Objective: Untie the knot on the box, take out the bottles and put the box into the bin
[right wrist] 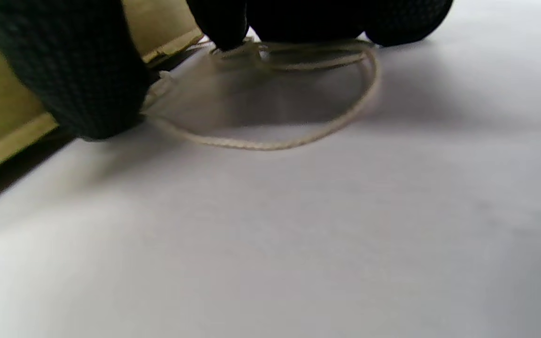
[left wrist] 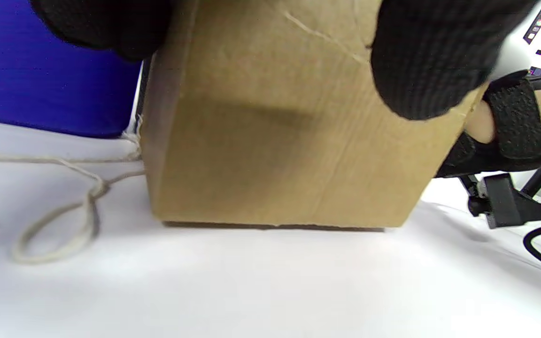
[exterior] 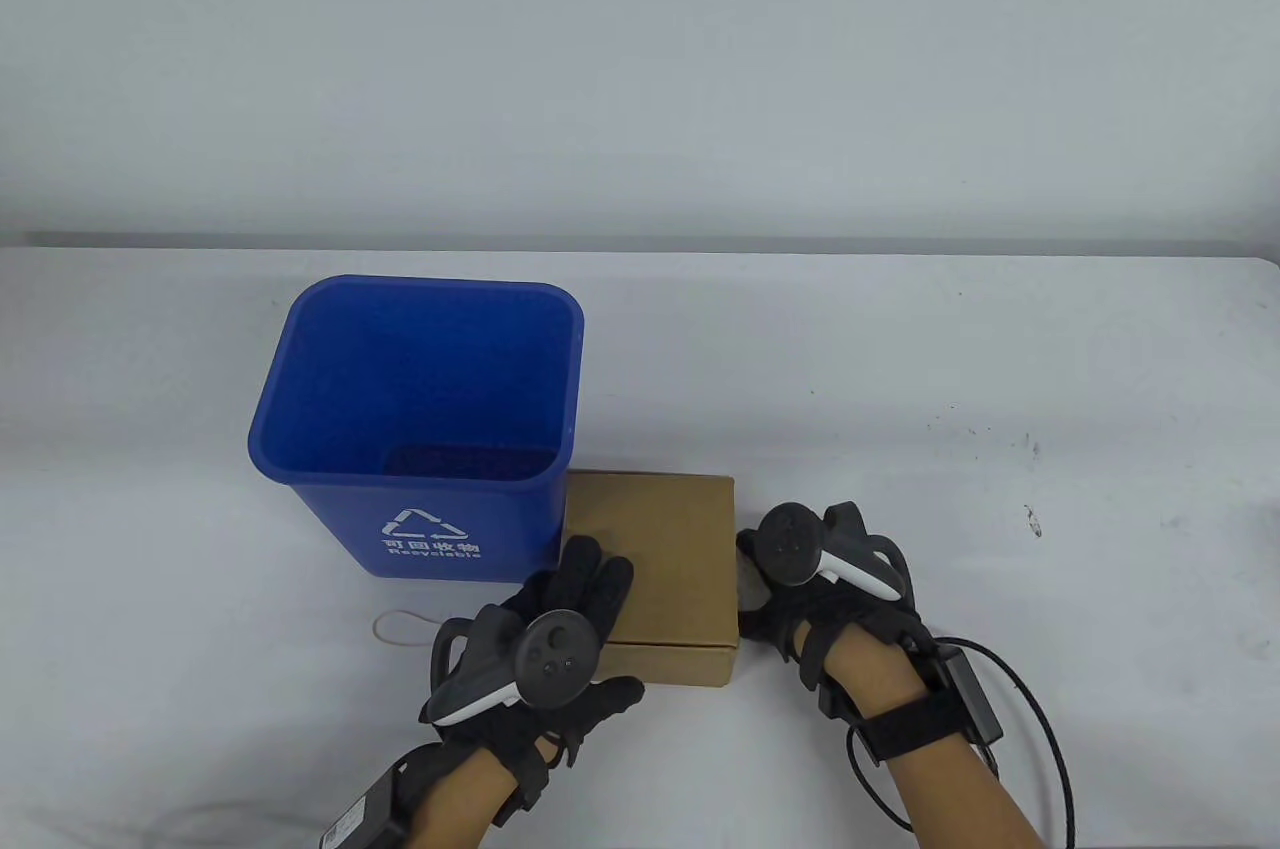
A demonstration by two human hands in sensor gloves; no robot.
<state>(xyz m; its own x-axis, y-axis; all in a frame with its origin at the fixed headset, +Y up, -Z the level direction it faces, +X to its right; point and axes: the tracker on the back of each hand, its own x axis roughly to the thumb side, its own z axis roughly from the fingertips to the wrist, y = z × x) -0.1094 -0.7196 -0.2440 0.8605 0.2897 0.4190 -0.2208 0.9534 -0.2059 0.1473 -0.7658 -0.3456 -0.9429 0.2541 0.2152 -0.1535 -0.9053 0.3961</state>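
A closed brown cardboard box (exterior: 660, 549) sits on the white table against the front right of the blue recycling bin (exterior: 430, 529). No bottles show. My left hand (exterior: 570, 609) lies on the box's near left corner, fingers flat on the lid, thumb (left wrist: 430, 56) against the front face (left wrist: 275, 141). A loose loop of pale string (exterior: 376, 629) lies left of the box, knotted (left wrist: 93, 190) near its corner. My right hand (exterior: 790, 589) is at the box's right side. Its fingertips (right wrist: 223, 23) touch down on another string loop (right wrist: 270, 146), thumb (right wrist: 78, 70) beside the box; any pinch is hidden.
The bin (left wrist: 40, 84) is open-topped, and what shows of its inside holds nothing. Black cables (exterior: 1040, 709) trail from my right wrist across the near right of the table. A few dark specks (exterior: 1030, 519) mark the table at the right.
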